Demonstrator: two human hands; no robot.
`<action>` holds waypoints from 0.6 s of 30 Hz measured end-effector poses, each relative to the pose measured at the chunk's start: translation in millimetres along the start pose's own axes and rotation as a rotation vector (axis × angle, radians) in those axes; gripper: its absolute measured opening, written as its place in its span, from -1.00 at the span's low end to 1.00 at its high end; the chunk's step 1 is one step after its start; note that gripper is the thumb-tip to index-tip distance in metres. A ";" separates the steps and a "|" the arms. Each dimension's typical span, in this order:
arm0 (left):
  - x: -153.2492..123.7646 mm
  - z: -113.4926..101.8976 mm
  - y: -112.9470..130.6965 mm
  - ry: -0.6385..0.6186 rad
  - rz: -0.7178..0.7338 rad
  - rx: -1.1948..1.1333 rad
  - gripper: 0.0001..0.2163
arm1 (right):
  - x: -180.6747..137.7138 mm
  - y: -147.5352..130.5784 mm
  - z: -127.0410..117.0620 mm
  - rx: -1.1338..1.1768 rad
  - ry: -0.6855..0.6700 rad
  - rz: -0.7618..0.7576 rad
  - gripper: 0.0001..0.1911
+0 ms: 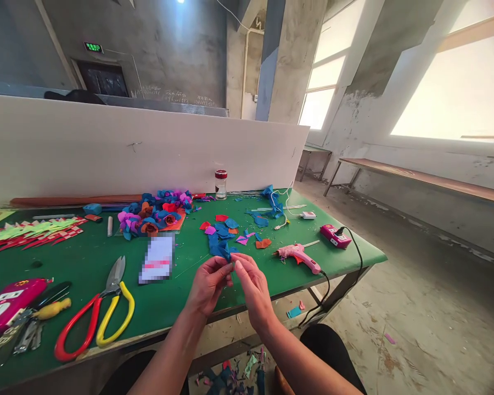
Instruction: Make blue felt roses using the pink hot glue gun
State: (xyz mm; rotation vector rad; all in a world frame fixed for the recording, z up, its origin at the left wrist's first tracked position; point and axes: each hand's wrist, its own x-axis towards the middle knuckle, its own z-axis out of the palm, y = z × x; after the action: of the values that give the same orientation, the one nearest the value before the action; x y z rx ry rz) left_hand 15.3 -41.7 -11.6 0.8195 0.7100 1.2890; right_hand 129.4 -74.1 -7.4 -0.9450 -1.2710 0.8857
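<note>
My left hand (209, 285) and my right hand (253, 288) meet above the front edge of the green table (90, 258). Both pinch a small blue felt piece (223, 250) between their fingertips; the piece sticks up just beyond the fingers. More blue, pink and red felt scraps (224, 226) lie on the table right behind it. A pink glue gun (299, 255) rests to the right of my right hand, its black cord running off the table edge.
Large scissors (102, 310) with red and yellow handles lie at the left front. A heap of felt flowers (156, 213), a glass jar (221, 184), a pink power strip (335, 236) and a white partition (107, 148) are farther back. Scraps litter the floor.
</note>
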 end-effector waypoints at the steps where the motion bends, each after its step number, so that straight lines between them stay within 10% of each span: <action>1: 0.1 0.6 0.0 0.007 0.002 -0.005 -0.74 | -1.9 0.9 0.7 -0.042 0.008 -0.034 -0.65; 12: -1.0 0.9 5.5 0.149 -0.009 -0.009 -0.70 | -35.1 -7.3 12.7 -0.794 -0.100 -0.424 -0.36; 18: -2.4 -9.6 14.7 0.066 -0.035 -0.092 -0.74 | -27.2 -20.9 -20.1 -0.653 0.042 -0.430 -0.78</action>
State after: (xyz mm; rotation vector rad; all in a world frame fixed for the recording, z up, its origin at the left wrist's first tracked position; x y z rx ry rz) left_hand -0.9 -41.6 -4.4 0.6899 0.7088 1.3124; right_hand 147.2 -108.5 1.0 -1.1159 -1.6840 0.1015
